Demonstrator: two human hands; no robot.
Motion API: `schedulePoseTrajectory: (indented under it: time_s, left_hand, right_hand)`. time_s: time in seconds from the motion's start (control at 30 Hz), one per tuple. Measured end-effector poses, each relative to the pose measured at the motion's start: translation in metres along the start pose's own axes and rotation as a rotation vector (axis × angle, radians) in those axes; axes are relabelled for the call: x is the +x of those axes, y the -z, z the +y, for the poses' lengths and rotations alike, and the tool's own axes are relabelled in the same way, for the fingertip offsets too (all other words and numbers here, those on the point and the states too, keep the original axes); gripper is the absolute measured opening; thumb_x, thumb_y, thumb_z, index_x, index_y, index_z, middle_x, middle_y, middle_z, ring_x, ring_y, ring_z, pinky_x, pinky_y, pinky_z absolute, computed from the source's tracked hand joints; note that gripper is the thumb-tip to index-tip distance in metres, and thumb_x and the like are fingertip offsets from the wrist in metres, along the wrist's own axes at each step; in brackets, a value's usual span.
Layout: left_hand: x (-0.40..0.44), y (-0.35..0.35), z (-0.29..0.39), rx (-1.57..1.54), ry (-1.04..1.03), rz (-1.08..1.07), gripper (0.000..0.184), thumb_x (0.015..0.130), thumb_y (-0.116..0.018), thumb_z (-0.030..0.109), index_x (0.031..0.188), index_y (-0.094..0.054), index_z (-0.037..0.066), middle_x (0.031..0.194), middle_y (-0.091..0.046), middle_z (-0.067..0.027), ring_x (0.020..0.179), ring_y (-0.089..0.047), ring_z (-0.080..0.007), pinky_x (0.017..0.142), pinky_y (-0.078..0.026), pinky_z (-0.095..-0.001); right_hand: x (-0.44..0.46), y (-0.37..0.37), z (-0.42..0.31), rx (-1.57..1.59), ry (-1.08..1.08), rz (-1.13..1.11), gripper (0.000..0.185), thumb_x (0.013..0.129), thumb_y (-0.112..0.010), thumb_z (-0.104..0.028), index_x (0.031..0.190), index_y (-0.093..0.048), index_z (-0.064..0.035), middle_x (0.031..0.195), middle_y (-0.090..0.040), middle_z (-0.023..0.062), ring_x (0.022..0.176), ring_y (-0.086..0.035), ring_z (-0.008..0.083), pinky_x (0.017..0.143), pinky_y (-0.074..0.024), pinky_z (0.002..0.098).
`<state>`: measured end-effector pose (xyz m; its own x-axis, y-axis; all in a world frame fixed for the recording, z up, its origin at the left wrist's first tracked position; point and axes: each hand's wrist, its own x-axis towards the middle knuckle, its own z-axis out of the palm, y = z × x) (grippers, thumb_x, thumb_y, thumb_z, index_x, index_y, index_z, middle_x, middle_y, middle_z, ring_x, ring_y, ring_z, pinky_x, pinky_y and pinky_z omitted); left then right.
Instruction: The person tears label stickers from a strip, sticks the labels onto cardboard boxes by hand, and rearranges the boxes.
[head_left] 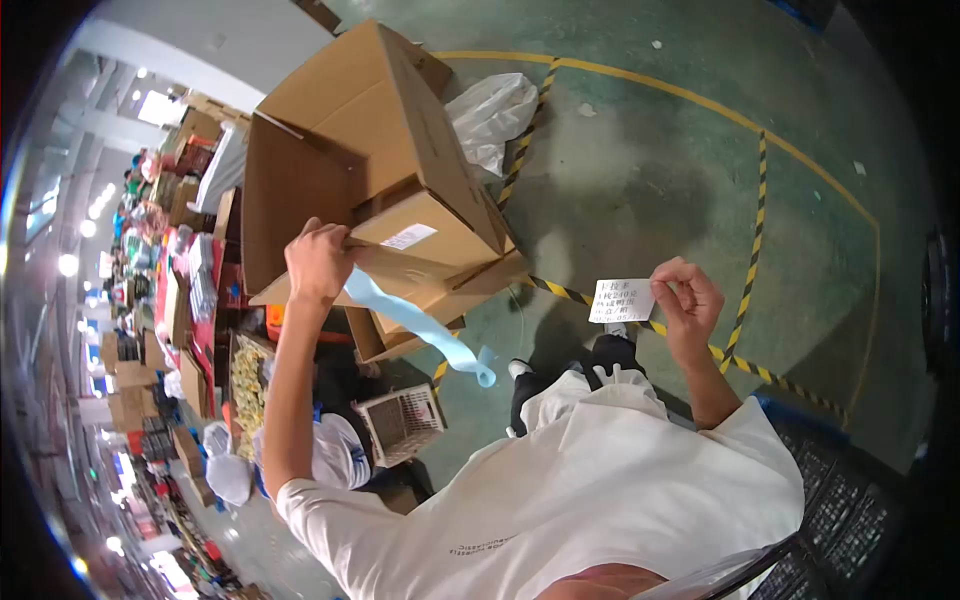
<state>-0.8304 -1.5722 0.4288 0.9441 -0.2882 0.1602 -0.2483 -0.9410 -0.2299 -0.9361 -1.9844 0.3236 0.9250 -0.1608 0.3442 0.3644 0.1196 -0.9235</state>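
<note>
My left hand [318, 262] is closed at the edge of a large open cardboard box [440, 150], with a light blue strip [415, 322] trailing from it, curled at its lower end. Whether these fingers also grip the box flap is hard to tell. A white label [408, 236] is on the box beside that hand. Between thumb and fingertips, my right hand [688, 300] pinches a white paper label [622, 301] with printed dark text. This label is held out in the air, apart from the box.
White plastic film [492, 115] lies behind the box. Yellow-and-black tape [750, 250] marks the green floor. A beige plastic crate [402, 427] and a person in white [338, 452] are at the lower left. Black crates [840, 500] stand at the lower right.
</note>
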Motion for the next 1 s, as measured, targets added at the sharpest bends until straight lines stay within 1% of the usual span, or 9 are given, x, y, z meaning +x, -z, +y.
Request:
schedulePoseTrajectory:
  time_s: [0.13,0.23,0.33,0.43,0.53,0.73,0.83,0.93,1.0]
  left_hand:
    - [0.053,0.048,0.02,-0.052,-0.059,0.123,0.027,0.061,-0.076,0.024,0.072,-0.059,0.006,0.077,-0.061,-0.0082,0.078,-0.057,-0.0293,0.066,-0.048,-0.0401]
    - [0.108,0.091,0.06,0.065,-0.135,0.119,0.037,0.065,-0.075,0.028,0.093,-0.065,0.007,0.085,-0.061,-0.0126,0.083,-0.06,-0.0307,0.071,-0.049,-0.0403]
    - [0.142,0.13,0.139,0.019,-0.11,-0.028,0.031,0.067,-0.074,0.027,0.09,-0.067,0.009,0.088,-0.065,-0.0111,0.083,-0.061,-0.0306,0.072,-0.048,-0.0402]
    - [0.177,0.116,0.198,-0.06,-0.216,0.038,0.027,0.069,-0.071,0.032,0.086,-0.069,0.01,0.082,-0.066,-0.0148,0.079,-0.062,-0.0328,0.069,-0.049,-0.0411]
    - [0.207,0.106,0.278,0.082,-0.185,-0.202,0.024,0.069,-0.07,0.03,0.077,-0.069,0.007,0.081,-0.067,-0.0135,0.081,-0.066,-0.0295,0.067,-0.053,-0.0388]
    - [0.226,-0.002,0.445,0.041,-0.533,-0.167,0.014,0.071,-0.065,0.022,0.081,-0.071,0.015,0.085,-0.068,-0.0026,0.084,-0.064,-0.0223,0.062,-0.048,-0.0326]
    - [0.24,-0.082,0.498,0.057,-0.511,-0.193,0.014,0.072,-0.066,0.024,0.084,-0.071,0.018,0.088,-0.068,0.0013,0.086,-0.062,-0.0195,0.061,-0.045,-0.0304]
    - [0.25,-0.168,0.511,0.046,-0.308,-0.214,0.011,0.078,-0.062,0.021,0.084,-0.071,0.022,0.084,-0.066,0.0046,0.085,-0.061,-0.0174,0.058,-0.041,-0.0319]
    - [0.239,-0.211,0.491,-0.025,-0.332,-0.258,0.012,0.078,-0.06,0.02,0.083,-0.071,0.021,0.079,-0.066,0.0031,0.085,-0.061,-0.0189,0.059,-0.041,-0.0327]
  right_hand:
    - [-0.004,0.037,0.001,-0.1,-0.056,0.168,0.011,0.077,-0.061,0.011,0.083,-0.058,0.0026,0.08,-0.057,0.0047,0.075,-0.053,0.0107,0.07,-0.0416,0.0222]
    - [-0.011,0.089,0.011,-0.125,0.0,0.3,0.011,0.077,-0.061,0.009,0.086,-0.059,0.0019,0.085,-0.058,0.0039,0.077,-0.053,0.0089,0.07,-0.0418,0.0209]
    - [-0.027,0.156,0.014,-0.24,-0.052,0.447,0.009,0.079,-0.062,0.006,0.087,-0.06,0.0012,0.086,-0.059,0.0028,0.08,-0.054,0.0087,0.074,-0.0425,0.0209]
    - [-0.04,0.225,0.014,-0.329,-0.058,0.614,0.007,0.082,-0.06,0.004,0.088,-0.06,0.0023,0.086,-0.059,0.0031,0.08,-0.053,0.0088,0.075,-0.0421,0.0207]
    - [-0.048,0.287,0.005,-0.512,-0.015,0.636,0.005,0.085,-0.058,0.002,0.088,-0.06,0.0036,0.086,-0.06,0.0037,0.08,-0.053,0.0089,0.075,-0.0424,0.0217]
    - [-0.057,0.341,0.001,-0.546,0.03,0.692,0.005,0.085,-0.058,0.002,0.089,-0.06,0.0038,0.082,-0.056,0.0013,0.076,-0.047,0.0073,0.072,-0.0389,0.0202]
    - [-0.067,0.335,-0.003,-0.484,-0.059,0.684,0.004,0.085,-0.059,0.001,0.087,-0.059,0.0037,0.083,-0.055,0.0011,0.076,-0.047,0.0071,0.072,-0.0387,0.0202]
    - [-0.081,0.321,-0.009,-0.673,-0.174,0.722,0.004,0.085,-0.059,-0.001,0.085,-0.058,0.0031,0.082,-0.054,0.0013,0.076,-0.048,0.0094,0.073,-0.0395,0.0212]
    - [-0.104,0.328,-0.009,-0.705,-0.271,0.704,0.006,0.086,-0.057,-0.004,0.086,-0.057,0.0027,0.083,-0.055,0.0034,0.078,-0.05,0.0116,0.073,-0.0418,0.0239]
